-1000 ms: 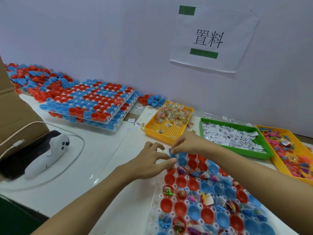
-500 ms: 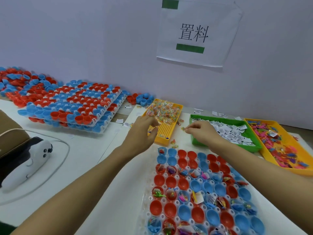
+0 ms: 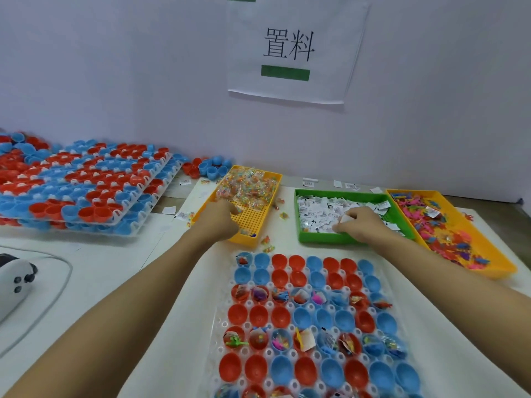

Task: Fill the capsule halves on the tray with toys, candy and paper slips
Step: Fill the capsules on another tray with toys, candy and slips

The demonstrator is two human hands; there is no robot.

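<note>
A: What sits on the desk (image 3: 109, 268) nearest the person?

B: A clear tray (image 3: 218, 326) of red and blue capsule halves (image 3: 301, 317), at six o'clock. The two far rows look bare apart from one corner cup; the third and fifth rows hold small toys, wrapped candy and folded paper, and the rows between them are bare.

A: And the supply bins?

B: Three in a line beyond the tray. At eleven o'clock, a yellow mesh bin (image 3: 253, 225) with wrapped candy (image 3: 247, 188) heaped at its far end. At twelve to one o'clock, a green bin (image 3: 316, 238) of white paper slips (image 3: 319, 214). At two o'clock, an orange bin (image 3: 500, 265) of small bright toys (image 3: 431, 225).

A: Where are the hands?

B: The left hand (image 3: 221, 219) reaches into the yellow bin at the edge of the candy heap; its fingers curl down, but I cannot tell whether they grip anything. The right hand (image 3: 359, 222) is in the green bin, fingers together, pinching a white slip (image 3: 346, 218) over the pile.

A: Anything else?

B: Stacked trays of capsule halves (image 3: 86, 188) at nine to ten o'clock, loose halves (image 3: 209, 166) by the wall, stray candies (image 3: 267, 244) between bins and tray, a white controller (image 3: 14, 285) at eight o'clock, and a paper sign (image 3: 290, 50) on the wall.
</note>
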